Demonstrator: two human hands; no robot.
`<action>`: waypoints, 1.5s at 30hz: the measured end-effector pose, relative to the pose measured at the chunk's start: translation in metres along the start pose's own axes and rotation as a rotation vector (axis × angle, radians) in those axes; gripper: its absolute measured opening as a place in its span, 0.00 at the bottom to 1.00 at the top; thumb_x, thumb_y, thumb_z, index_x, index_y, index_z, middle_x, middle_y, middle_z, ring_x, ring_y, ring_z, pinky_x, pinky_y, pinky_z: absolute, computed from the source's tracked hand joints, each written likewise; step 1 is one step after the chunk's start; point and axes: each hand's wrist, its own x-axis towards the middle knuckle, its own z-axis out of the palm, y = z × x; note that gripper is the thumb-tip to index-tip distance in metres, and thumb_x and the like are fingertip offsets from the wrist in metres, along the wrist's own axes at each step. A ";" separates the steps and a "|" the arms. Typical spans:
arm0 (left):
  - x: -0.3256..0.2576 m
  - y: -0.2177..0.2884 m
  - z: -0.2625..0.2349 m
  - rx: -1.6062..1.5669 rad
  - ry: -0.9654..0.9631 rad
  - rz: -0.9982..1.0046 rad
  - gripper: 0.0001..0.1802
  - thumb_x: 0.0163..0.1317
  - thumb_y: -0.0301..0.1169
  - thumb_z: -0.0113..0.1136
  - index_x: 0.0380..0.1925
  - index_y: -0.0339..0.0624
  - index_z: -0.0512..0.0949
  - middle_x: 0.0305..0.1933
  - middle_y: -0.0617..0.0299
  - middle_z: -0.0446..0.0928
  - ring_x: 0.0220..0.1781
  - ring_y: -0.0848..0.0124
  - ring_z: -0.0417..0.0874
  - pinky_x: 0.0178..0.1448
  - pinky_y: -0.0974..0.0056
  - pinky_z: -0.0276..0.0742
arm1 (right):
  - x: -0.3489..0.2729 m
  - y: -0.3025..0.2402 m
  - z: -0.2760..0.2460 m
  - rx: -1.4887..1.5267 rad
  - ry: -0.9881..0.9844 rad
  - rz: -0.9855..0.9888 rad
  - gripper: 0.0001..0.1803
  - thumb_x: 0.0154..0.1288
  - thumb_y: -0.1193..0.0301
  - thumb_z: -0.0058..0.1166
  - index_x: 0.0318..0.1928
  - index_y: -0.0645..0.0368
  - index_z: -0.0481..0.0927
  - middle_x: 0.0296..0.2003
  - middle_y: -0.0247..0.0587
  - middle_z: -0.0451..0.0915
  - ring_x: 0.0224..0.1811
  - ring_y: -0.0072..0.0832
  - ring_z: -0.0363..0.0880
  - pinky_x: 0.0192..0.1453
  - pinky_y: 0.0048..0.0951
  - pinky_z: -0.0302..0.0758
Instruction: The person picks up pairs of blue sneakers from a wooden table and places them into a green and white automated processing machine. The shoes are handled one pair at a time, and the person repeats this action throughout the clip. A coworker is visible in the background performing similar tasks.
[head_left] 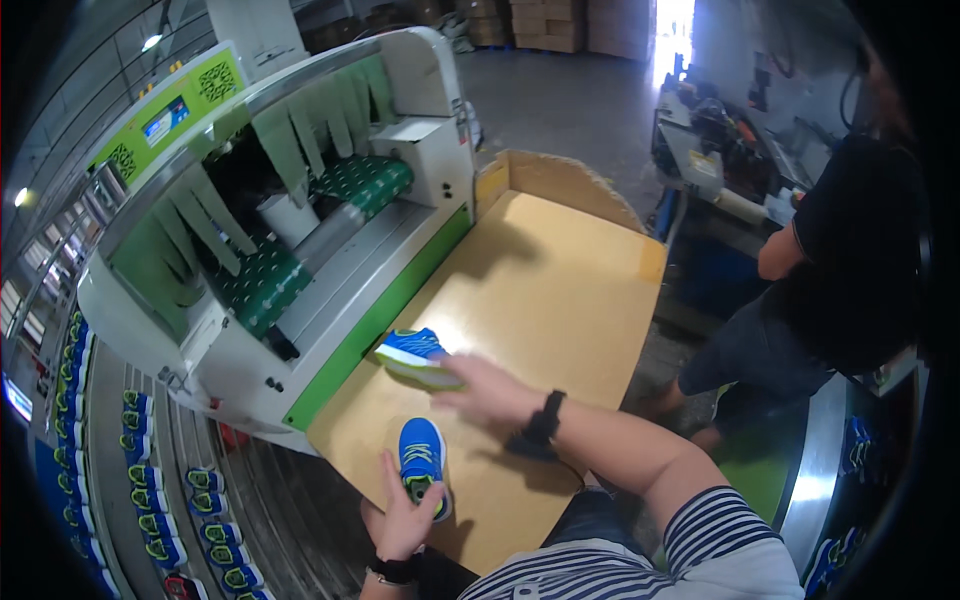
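Note:
My left hand [402, 518] is closed round the heel end of a blue sneaker [422, 448], its thumb by the opening and its fingers along the side. This sneaker has a white sole, pale laces and a lime-green lining, and its toe points away from me. Farther off, my right hand [490, 388], slightly blurred, grips one end of a second blue sneaker [410, 345]. That one is tilted on its side, its white and lime sole partly toward me, close to the table's green edge. Both are over the tan tabletop [560, 290].
A white machine [340, 270] with green strip curtains [280, 145] and dotted green belts borders the table's left. Sneakers in rows [150, 500] fill racks at lower left. A cardboard barrier [570, 180] lines the far table edge. A co-worker in dark clothes [850, 230] is at right.

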 end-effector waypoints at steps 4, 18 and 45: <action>0.002 0.002 0.014 0.029 0.037 0.084 0.61 0.60 0.35 0.77 0.82 0.38 0.42 0.78 0.43 0.59 0.76 0.57 0.66 0.77 0.57 0.66 | 0.045 0.030 0.016 -0.297 -0.092 0.261 0.51 0.59 0.57 0.70 0.76 0.67 0.60 0.54 0.66 0.82 0.55 0.56 0.82 0.64 0.45 0.78; -0.004 0.048 0.026 0.008 0.128 -0.100 0.46 0.64 0.25 0.63 0.78 0.37 0.51 0.76 0.40 0.60 0.76 0.51 0.65 0.79 0.55 0.61 | -0.094 0.035 -0.051 0.672 0.072 0.646 0.34 0.78 0.67 0.58 0.79 0.53 0.60 0.66 0.47 0.72 0.68 0.38 0.71 0.69 0.35 0.73; 0.059 0.041 0.068 0.563 0.333 0.493 0.49 0.61 0.28 0.61 0.79 0.26 0.49 0.80 0.26 0.47 0.84 0.32 0.43 0.84 0.35 0.39 | -0.205 0.028 0.007 -0.560 -0.341 0.179 0.58 0.64 0.34 0.58 0.85 0.37 0.43 0.84 0.52 0.37 0.85 0.61 0.35 0.80 0.75 0.40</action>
